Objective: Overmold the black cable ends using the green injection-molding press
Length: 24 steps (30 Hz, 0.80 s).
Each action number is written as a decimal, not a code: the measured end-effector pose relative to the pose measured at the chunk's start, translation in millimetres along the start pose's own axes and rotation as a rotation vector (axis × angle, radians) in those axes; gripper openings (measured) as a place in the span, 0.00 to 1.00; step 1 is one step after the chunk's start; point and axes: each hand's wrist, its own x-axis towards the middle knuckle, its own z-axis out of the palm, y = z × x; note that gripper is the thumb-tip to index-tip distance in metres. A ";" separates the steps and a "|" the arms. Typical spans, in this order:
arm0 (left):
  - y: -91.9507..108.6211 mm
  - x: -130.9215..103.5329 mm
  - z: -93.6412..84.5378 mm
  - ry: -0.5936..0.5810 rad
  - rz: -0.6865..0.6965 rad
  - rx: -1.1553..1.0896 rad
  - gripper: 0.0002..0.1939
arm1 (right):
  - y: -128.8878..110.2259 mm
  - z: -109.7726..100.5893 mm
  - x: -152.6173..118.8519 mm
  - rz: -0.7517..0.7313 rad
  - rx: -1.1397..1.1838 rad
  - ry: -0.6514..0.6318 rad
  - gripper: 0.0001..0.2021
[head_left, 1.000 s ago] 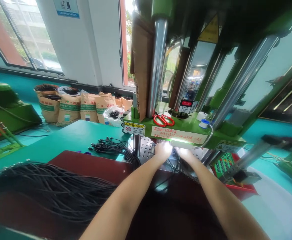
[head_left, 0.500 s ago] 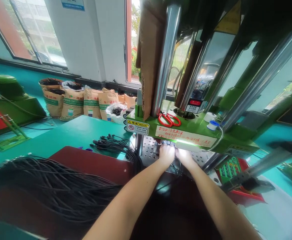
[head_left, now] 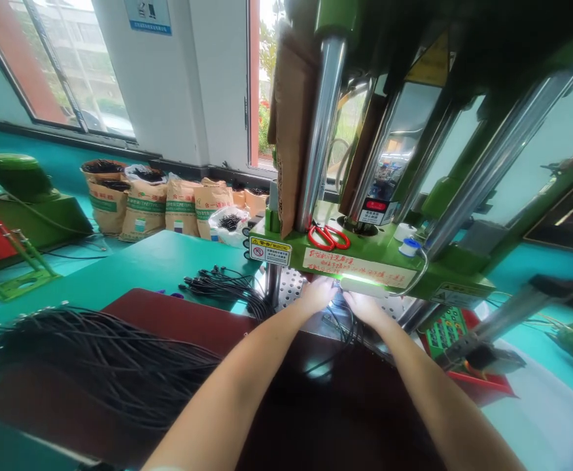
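Both my hands reach under the green press (head_left: 286,239), in bright lamp light. My left hand (head_left: 320,293) is at the left of the lit gap, its fingertips hidden under the press edge. My right hand (head_left: 361,305) lies just to its right, fingers also too glared and small to make out. Between and below them run thin black cables (head_left: 348,330). What either hand holds, if anything, cannot be made out. A perforated metal plate (head_left: 290,288) shows beside my left hand.
Black cable bundles lie on the brown board (head_left: 169,313) and green table (head_left: 144,261). Red scissors (head_left: 328,237) and a thread spool (head_left: 409,247) sit on the press. A control panel (head_left: 446,333) stands right; filled sacks (head_left: 144,208) line the wall.
My left hand has moved slightly left and up, widening the gap from my right hand. The camera view has shifted slightly.
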 end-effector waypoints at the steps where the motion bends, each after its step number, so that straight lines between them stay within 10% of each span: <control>1: -4.6 -2.2 -0.2 -0.006 0.042 -0.007 0.19 | 1.6 -0.7 -3.2 -0.019 0.010 -0.022 0.17; 8: -20.3 -5.1 6.1 -0.034 0.233 -0.022 0.23 | 3.5 -5.2 -9.5 -0.046 0.033 -0.106 0.19; 24: -26.8 -0.6 -5.0 -0.137 0.096 -0.036 0.20 | 18.3 0.8 -11.3 0.079 0.026 -0.087 0.18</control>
